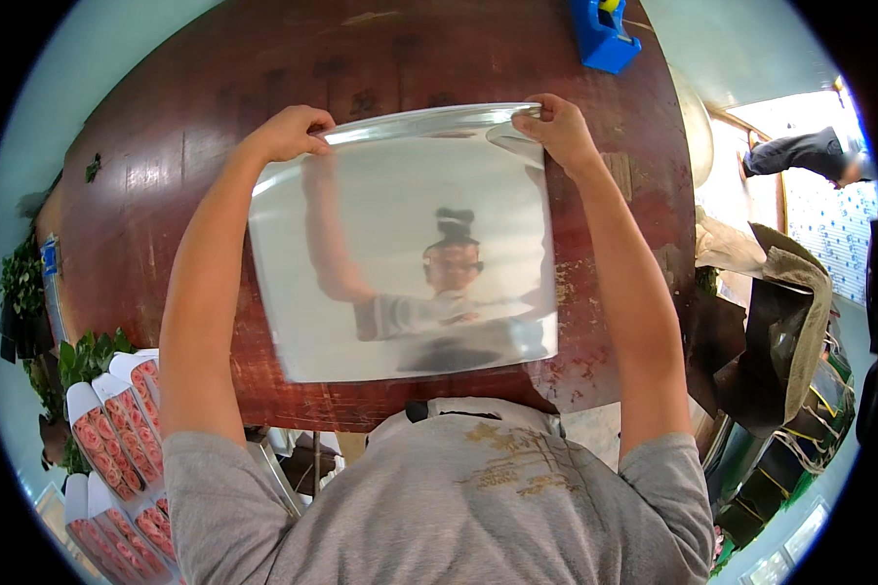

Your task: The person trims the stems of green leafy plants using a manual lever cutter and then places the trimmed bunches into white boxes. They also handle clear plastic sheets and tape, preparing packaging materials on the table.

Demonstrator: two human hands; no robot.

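Observation:
A shiny silver sheet [380, 234], mirror-like and roughly rectangular, is stretched over the dark red table [166, 263] in front of me. Its surface carries a blurred reflection of my arms and upper body. Gripped between thumb and fingers of my left hand [298, 134] is the far left corner. My right hand [561, 135] pinches the far right corner, where the edge curls over. The far edge bows slightly between both hands, and the near edge reaches close to the table's front. I cannot tell how much of the sheet rests on the tabletop.
A blue tape dispenser [605, 41] stands at the far right of the table. Bundles of pink roses [112, 444] in white wrapping are at the lower left, near green leaves [93, 353]. Dark sheets [766, 341] are piled at the right. Another person's dark-clothed leg [800, 153] shows beyond.

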